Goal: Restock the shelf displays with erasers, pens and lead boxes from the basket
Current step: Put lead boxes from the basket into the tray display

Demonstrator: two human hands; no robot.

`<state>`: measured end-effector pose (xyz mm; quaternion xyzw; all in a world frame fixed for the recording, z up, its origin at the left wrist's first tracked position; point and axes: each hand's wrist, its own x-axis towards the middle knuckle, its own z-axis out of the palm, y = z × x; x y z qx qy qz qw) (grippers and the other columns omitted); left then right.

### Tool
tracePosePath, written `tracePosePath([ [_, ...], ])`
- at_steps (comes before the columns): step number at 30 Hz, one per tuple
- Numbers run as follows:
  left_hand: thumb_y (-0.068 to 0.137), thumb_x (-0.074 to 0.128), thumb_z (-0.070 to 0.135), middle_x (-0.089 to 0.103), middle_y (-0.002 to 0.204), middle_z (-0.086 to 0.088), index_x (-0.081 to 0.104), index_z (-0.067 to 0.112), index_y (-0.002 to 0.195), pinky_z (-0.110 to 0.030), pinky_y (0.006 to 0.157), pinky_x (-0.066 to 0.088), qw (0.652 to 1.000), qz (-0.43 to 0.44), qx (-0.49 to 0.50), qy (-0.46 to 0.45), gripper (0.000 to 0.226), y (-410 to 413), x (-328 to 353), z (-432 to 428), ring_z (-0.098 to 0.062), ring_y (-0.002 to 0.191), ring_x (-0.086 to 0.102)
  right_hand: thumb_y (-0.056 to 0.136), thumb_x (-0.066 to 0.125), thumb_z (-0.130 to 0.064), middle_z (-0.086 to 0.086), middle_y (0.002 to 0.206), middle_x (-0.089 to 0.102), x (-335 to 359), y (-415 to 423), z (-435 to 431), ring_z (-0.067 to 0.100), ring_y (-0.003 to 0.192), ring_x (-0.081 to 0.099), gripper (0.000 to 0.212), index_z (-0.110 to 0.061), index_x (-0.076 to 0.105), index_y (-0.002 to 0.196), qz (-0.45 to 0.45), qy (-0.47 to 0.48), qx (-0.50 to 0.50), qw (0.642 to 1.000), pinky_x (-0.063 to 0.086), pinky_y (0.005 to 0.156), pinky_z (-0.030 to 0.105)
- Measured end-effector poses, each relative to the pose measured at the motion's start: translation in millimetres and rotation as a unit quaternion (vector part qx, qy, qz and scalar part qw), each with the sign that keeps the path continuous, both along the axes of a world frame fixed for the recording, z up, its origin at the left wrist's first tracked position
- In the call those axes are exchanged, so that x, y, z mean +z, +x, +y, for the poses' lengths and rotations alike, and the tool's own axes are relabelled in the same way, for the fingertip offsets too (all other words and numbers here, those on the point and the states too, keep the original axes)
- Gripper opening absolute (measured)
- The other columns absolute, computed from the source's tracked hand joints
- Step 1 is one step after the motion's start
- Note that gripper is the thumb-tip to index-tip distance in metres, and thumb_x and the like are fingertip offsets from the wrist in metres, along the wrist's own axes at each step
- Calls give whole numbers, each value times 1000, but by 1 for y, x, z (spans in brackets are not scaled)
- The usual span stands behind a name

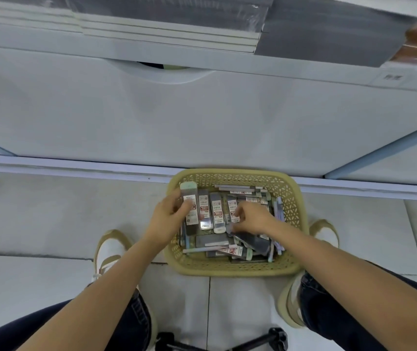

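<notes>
Only one view here, from the camera worn on my head. It is wide-angled and looks steeply down and a little forward. The basket (235, 271) on the floor (50, 211) lies close below me, just right of centre, my shoes (111, 249) either side; the white shelf base (202, 117) fills the upper half

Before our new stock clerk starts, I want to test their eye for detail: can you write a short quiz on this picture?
1. True or false: the basket stands on a shelf.
2. What does the left hand hold? A) one pen B) several lead boxes C) nothing
3. Fill in: the right hand reaches into the ____.
Key: 1 false, it stands on the floor tiles; 2 B; 3 basket.
</notes>
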<state>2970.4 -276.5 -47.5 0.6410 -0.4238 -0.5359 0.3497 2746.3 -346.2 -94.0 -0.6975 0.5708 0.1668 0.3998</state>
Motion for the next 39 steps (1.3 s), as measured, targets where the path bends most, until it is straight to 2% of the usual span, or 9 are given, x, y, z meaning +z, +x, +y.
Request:
tracePosePath([
  [5,101,46,18,75,95,-8,58,20,115,-45,78,59,991,102,0,83,19,-6,-12,7,-31,89,71,74,81,-27,-2,95,59,-15,-15,18,17,87,58,44,-17,55,109,-1,-14,58,998,46,71,27],
  [8,101,47,19,75,95,-9,57,18,117,-52,83,56,988,95,17,119,19,-7,-20,9,-33,88,71,85,72,-22,2,112,68,-7,-19,2,9,91,62,41,-12,60,123,-111,29,-66,991,53,79,21],
  [16,85,72,16,76,97,-5,55,20,120,-28,65,56,974,165,18,157,40,-20,-20,10,-21,88,73,92,59,-1,7,108,72,14,10,-7,19,96,70,22,-6,66,112,-398,237,-282,840,57,77,27],
  [24,80,74,3,73,99,-8,55,15,116,-32,69,59,980,151,59,114,42,-17,-18,7,-21,88,72,89,67,-23,-3,105,73,17,29,-2,13,98,68,21,-22,70,110,-360,104,-219,901,54,84,24],
  [27,83,72,4,73,101,-8,56,16,117,-37,75,60,983,132,58,112,40,-5,-20,6,-22,90,72,89,67,-18,-1,115,69,10,7,-9,13,104,65,26,-19,65,115,-181,5,-79,980,52,82,20],
  [30,83,71,3,75,96,-5,58,14,117,-37,70,60,980,144,62,121,38,-1,-23,10,-21,88,73,80,77,-13,2,126,58,-7,-19,0,19,115,56,50,-15,58,126,1,0,69,998,47,99,34],
  [33,82,72,3,74,100,-8,56,10,120,-40,75,60,979,148,57,130,42,-2,-25,11,-23,91,72,74,82,-15,2,122,56,-17,-29,6,17,110,55,57,-15,55,123,-8,18,46,999,47,96,31],
  [37,82,72,3,73,106,-12,55,10,123,-45,81,59,977,157,41,140,45,-5,-24,11,-26,95,71,82,75,-26,-4,93,64,-17,-30,1,17,87,59,23,-16,67,102,-37,-8,53,998,47,71,27],
  [39,82,72,4,73,105,-11,55,10,123,-41,77,60,976,164,41,140,45,-5,-23,11,-24,95,72,88,69,-27,-4,89,67,-10,-27,-4,21,83,65,11,-20,67,96,-121,2,-29,992,55,73,35],
])
